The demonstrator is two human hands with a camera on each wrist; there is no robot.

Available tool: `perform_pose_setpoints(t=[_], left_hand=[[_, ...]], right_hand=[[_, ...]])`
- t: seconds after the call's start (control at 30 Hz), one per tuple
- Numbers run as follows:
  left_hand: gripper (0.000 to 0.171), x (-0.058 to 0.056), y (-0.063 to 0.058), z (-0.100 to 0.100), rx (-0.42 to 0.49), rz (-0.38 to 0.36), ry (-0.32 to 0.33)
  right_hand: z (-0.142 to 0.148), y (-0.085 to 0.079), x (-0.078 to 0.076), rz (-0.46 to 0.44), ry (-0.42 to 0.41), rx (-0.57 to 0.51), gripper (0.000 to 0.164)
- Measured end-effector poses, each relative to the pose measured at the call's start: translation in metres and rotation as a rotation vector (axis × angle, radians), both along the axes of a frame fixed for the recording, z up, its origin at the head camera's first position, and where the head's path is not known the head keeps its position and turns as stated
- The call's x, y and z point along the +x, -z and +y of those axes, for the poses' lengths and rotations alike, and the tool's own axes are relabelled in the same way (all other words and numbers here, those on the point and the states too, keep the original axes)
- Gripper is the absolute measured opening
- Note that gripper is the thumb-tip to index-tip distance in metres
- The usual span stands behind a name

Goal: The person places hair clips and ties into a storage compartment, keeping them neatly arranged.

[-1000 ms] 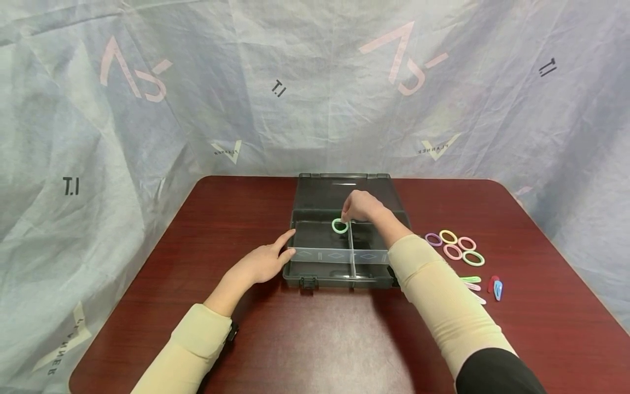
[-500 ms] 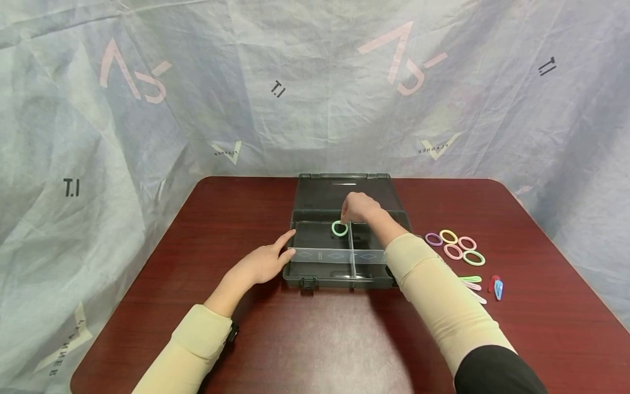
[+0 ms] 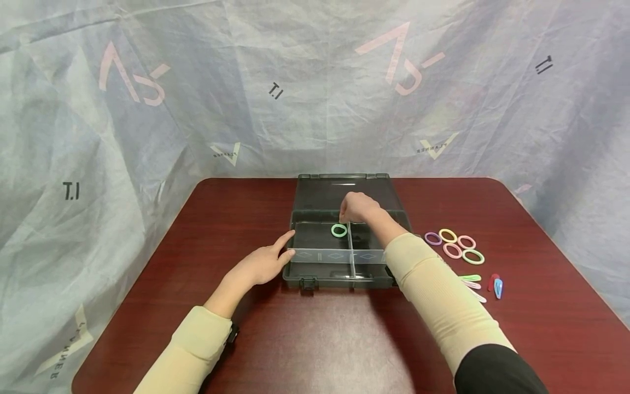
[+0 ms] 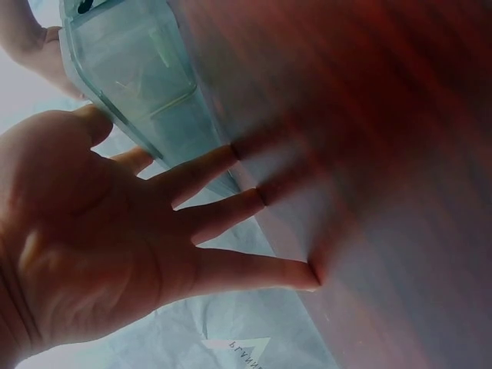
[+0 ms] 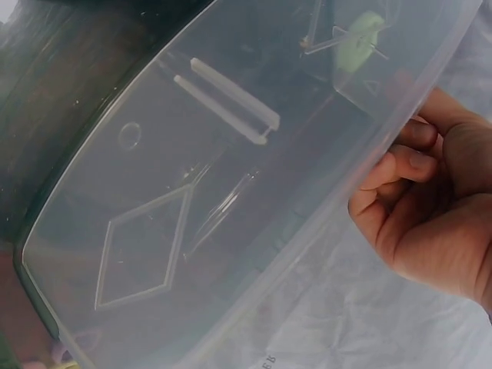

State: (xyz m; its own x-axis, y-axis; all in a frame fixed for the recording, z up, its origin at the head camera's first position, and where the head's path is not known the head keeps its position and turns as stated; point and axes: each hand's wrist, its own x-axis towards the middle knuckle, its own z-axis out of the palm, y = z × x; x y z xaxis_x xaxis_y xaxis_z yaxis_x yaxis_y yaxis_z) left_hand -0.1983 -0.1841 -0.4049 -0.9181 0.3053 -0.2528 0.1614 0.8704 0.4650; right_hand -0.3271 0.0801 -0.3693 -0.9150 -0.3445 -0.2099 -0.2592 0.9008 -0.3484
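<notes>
A dark translucent compartment box (image 3: 325, 282) lies on the table with its lid (image 3: 344, 191) raised at the back. My left hand (image 3: 263, 264) rests its straight fingers against the box's left side; the left wrist view shows the palm and spread fingers. Over the back left compartment, my right hand (image 3: 358, 207) points its fingertips down. A mint green hair tie (image 3: 338, 230) lies nearly flat just below them, looking apart from the fingers. Through the clear divider (image 5: 200, 200) in the right wrist view, the green hair tie (image 5: 360, 42) shows beyond loosely curled fingers; some fingertips are blurred.
Several coloured hair ties (image 3: 452, 250) lie on the table right of the box. Nearer are green, pink and white hair clips (image 3: 471, 278), partly behind my right sleeve. A blue hair clip (image 3: 499, 288) lies by a red one (image 3: 493, 282). A printed cloth backdrop (image 3: 315, 109) hangs behind.
The green hair tie has gone down a little and tilted flatter, coming away from my right fingertips. My right hand has barely moved. The left hand keeps its place at the box.
</notes>
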Motion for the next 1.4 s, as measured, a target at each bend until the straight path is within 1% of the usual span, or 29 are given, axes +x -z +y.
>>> perform_pose_setpoints(t=[0.13, 0.33, 0.47, 0.57, 0.73, 0.87, 1.0, 1.17, 1.33, 1.4], left_hand=[[0.065, 0.000, 0.001, 0.001, -0.004, 0.004, -0.002], [0.065, 0.001, 0.002, 0.001, 0.005, -0.003, -0.001], [0.065, 0.003, 0.001, -0.002, 0.012, 0.002, -0.009], [0.065, 0.005, 0.000, -0.007, 0.015, 0.005, -0.010], [0.064, 0.008, -0.003, -0.013, 0.020, 0.012, -0.007], [0.064, 0.007, -0.003, -0.013, 0.018, 0.017, -0.006], [0.064, 0.005, -0.003, -0.010, 0.016, 0.017, 0.006], [0.064, 0.003, -0.006, -0.006, 0.010, 0.009, 0.015], [0.065, 0.002, -0.007, -0.001, 0.021, 0.015, 0.022], [0.065, 0.003, -0.007, 0.001, 0.027, 0.012, 0.028]], right_hand=[[0.003, -0.002, 0.001, -0.003, -0.005, -0.036, 0.012], [0.011, -0.006, 0.000, 0.013, -0.045, -0.156, 0.012], [0.016, -0.008, -0.004, -0.011, -0.051, -0.239, 0.010], [0.020, -0.015, -0.003, -0.030, -0.042, -0.298, 0.011], [0.038, -0.033, 0.000, -0.016, -0.026, -0.382, 0.017], [0.066, -0.043, 0.001, -0.006, -0.001, -0.435, 0.019], [0.104, -0.046, 0.004, -0.011, 0.043, -0.447, 0.021], [0.154, -0.039, 0.013, -0.041, 0.128, -0.436, 0.027], [0.200, -0.026, 0.022, -0.059, 0.206, -0.443, 0.034], [0.215, -0.020, 0.025, -0.072, 0.222, -0.434, 0.035]])
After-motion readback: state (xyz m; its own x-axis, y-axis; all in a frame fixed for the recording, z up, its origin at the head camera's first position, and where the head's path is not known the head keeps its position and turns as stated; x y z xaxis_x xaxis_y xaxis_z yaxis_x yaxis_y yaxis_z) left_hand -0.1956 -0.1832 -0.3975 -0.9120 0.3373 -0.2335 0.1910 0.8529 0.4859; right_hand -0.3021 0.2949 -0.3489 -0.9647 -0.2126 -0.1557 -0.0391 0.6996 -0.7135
